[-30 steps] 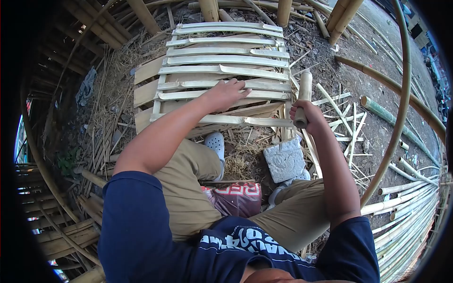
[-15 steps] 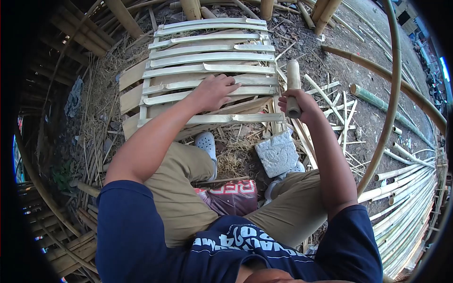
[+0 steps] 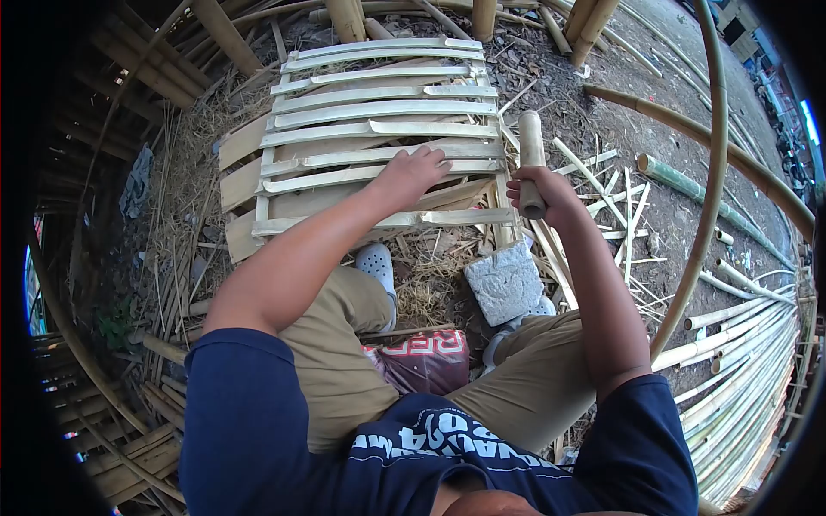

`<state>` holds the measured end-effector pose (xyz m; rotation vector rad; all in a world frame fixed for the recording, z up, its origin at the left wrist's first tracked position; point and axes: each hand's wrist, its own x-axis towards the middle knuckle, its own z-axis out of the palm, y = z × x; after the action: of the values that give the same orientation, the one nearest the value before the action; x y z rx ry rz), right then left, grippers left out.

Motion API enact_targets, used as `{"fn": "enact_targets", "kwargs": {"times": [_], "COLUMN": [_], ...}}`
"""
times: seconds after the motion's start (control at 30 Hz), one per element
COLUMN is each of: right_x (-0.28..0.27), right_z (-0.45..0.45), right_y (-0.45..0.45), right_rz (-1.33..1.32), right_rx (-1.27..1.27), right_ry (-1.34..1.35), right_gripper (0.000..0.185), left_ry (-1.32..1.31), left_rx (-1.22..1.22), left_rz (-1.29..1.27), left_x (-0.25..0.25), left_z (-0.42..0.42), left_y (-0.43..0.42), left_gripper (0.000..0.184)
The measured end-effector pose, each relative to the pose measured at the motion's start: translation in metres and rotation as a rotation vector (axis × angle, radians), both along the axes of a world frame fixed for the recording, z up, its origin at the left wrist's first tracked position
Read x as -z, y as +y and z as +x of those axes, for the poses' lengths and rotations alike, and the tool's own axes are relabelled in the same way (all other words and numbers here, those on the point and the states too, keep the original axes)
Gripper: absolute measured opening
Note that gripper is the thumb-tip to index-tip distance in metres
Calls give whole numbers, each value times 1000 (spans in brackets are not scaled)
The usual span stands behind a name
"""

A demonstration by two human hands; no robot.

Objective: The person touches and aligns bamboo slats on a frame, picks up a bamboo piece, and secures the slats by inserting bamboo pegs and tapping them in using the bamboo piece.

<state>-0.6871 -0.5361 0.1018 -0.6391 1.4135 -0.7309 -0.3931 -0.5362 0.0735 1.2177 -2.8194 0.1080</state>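
Note:
A frame of pale split-bamboo slats (image 3: 344, 112) lies on the ground before me, its crosswise strips fixed to side rails. Over one of the lower slats (image 3: 344, 158) my left hand (image 3: 411, 177) reaches with bent fingers closed on it near its right part; the thumb side is partly hidden. To the right of the frame, my right hand (image 3: 549, 194) grips a short thick bamboo mallet (image 3: 531, 142), held upright with its lower end showing below the fist. Wider flat boards (image 3: 243, 185) show beneath the slats.
A pale stone block (image 3: 505, 282) sits by my right foot. Thin bamboo offcuts (image 3: 632, 206) litter the ground at right, near long poles (image 3: 740, 361). A curved bamboo pole (image 3: 718, 172) arcs across the right side. Bamboo posts (image 3: 346, 19) stand behind the frame.
My left hand has slid a little to the right along the slat. My right hand and the mallet have barely moved. The frame has shifted very slightly.

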Motion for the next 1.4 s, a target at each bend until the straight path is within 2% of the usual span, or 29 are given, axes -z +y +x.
{"fn": "enact_targets", "kwargs": {"times": [0.17, 0.2, 0.3, 0.4, 0.5, 0.57, 0.7, 0.87, 0.97, 1.07, 1.23, 1.4], "right_x": [-6, -5, -8, -23, -31, -28, -52, -40, -43, -48, -30, -33], "right_z": [1, 2, -3, 2, 0, -9, -8, -2, 0, 3, -2, 0], "right_y": [3, 5, 6, 13, 14, 10, 19, 20, 18, 18, 8, 8], "right_rz": [-51, -100, -169, -346, -605, -766, -650, -623, -544, -531, -609, -565], "right_rx": [44, 61, -7, 47, 73, 75, -34, -163, -174, -69, -25, -60], "right_ry": [49, 63, 164, 300, 398, 429, 532, 391, 349, 326, 283, 281], "right_gripper": [32, 41, 40, 39, 39, 40, 41, 41, 44, 47, 54, 53], "left_ry": [21, 19, 21, 297, 287, 264, 197, 186, 174, 202, 190, 294], "left_rx": [-39, -32, -81, -63, -107, -50, 83, 174, 182, 177, 178, 107], "left_rz": [60, 57, 109, 38, 31, -29, -49, -84, -155, -211, -260, -18], "left_x": [6, 1, -18, -33, -52, -63, -87, -89, -89, -94, -100, -109], "left_z": [-6, -7, -13, -8, -6, -2, 1, -4, -3, -1, -2, 1], "left_y": [0, 2, 5, -1, -8, -10, -2, 5, 8, 8, 10, 12], "left_gripper": [57, 57, 54, 52, 54, 53, 51, 49, 47, 45, 46, 32]}}
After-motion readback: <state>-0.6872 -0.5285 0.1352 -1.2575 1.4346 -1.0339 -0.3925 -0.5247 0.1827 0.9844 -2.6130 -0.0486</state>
